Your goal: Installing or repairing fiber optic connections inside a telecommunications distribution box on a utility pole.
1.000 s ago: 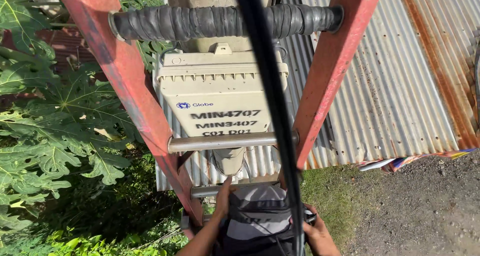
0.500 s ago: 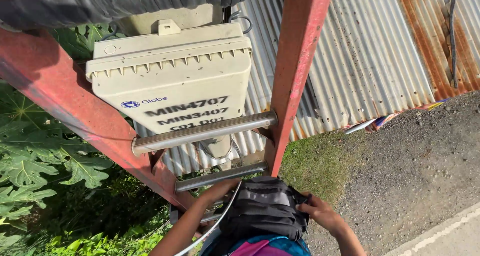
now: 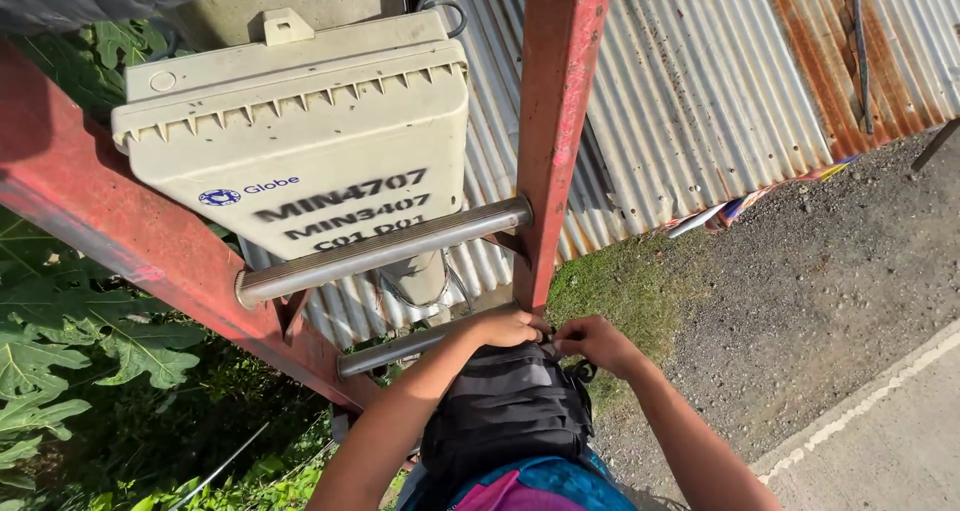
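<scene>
Black pouch (image 3: 505, 406) top pinched by left hand (image 3: 512, 326) and right hand (image 3: 592, 341), both closed, at ladder rung (image 3: 400, 346) 6 o'clock; best steadied against rung.

Your view has swung since a second ago: the thick black ribbed hose and the black cable that ran down the middle have slipped out of sight at the top, and the beige ribbed plastic junction box (image 3: 300, 141) now fills the upper left. The red metal ladder rails (image 3: 555, 121) have tilted across the picture. More grey gravel ground (image 3: 830, 261) and a pale concrete edge (image 3: 880, 381) have come in on the right. Your left hand (image 3: 510, 327) and right hand (image 3: 595, 343) have risen into plain sight and drawn together at the top of the black fabric pouch (image 3: 505, 406), fingertips nearly meeting.
</scene>
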